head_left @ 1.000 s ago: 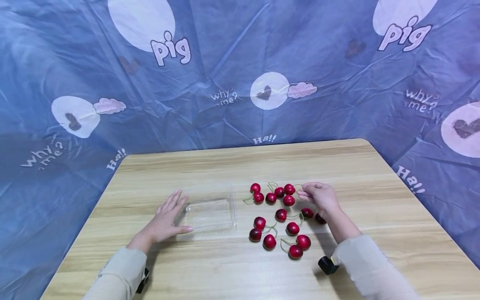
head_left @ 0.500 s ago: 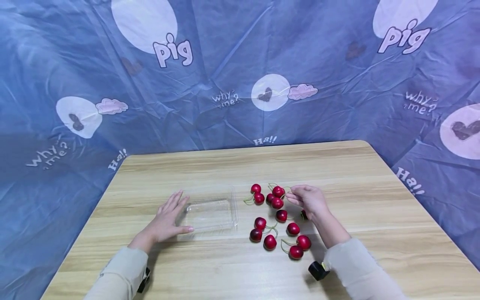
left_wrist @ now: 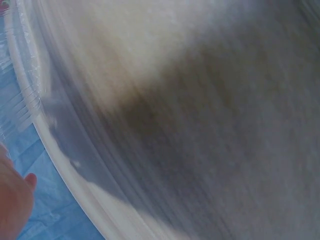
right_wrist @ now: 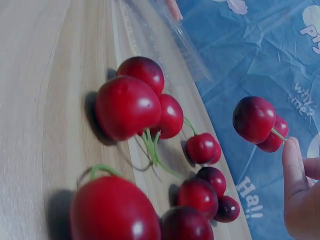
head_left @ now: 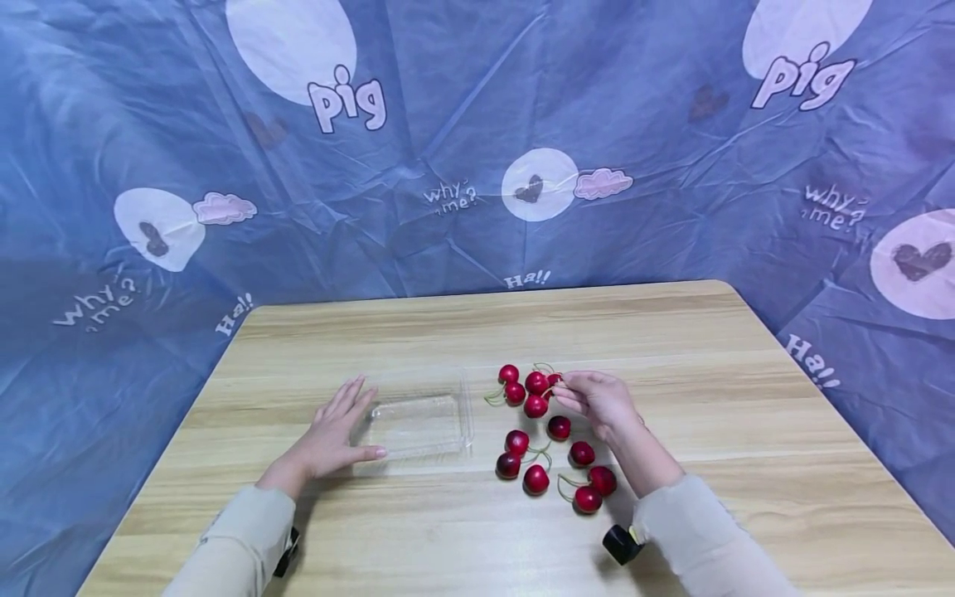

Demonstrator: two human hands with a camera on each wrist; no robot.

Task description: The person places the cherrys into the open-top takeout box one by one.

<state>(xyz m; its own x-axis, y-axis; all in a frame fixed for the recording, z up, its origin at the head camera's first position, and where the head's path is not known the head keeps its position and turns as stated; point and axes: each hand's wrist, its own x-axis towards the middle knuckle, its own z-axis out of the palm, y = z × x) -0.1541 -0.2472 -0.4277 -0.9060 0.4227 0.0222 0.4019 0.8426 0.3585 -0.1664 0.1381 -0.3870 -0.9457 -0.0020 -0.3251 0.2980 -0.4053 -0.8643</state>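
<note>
My right hand [head_left: 600,404] pinches the green stem of a pair of cherries [head_left: 535,405] between thumb and fingertips. In the right wrist view, that joined pair of dark red cherries [right_wrist: 254,120] hangs off the table surface. Part of another cherry [head_left: 555,380] shows behind the pair in the head view. My left hand [head_left: 332,435], fingers spread, rests at the left side of a clear plastic box [head_left: 467,414]. In the left wrist view only a bit of the hand [left_wrist: 15,195] and the box's ridged wall [left_wrist: 20,107] appear.
Several cherries with stems lie right of the box: two at the back [head_left: 514,393], a group in front [head_left: 535,480], single ones [head_left: 559,428] and a pair nearer the front right [head_left: 588,499]. A blue printed cloth [head_left: 462,240] hangs behind the wooden table [head_left: 448,539].
My right hand has moved left, carrying the pinched pair of cherries off its place and over toward the box. The left hand stays where it was.
</note>
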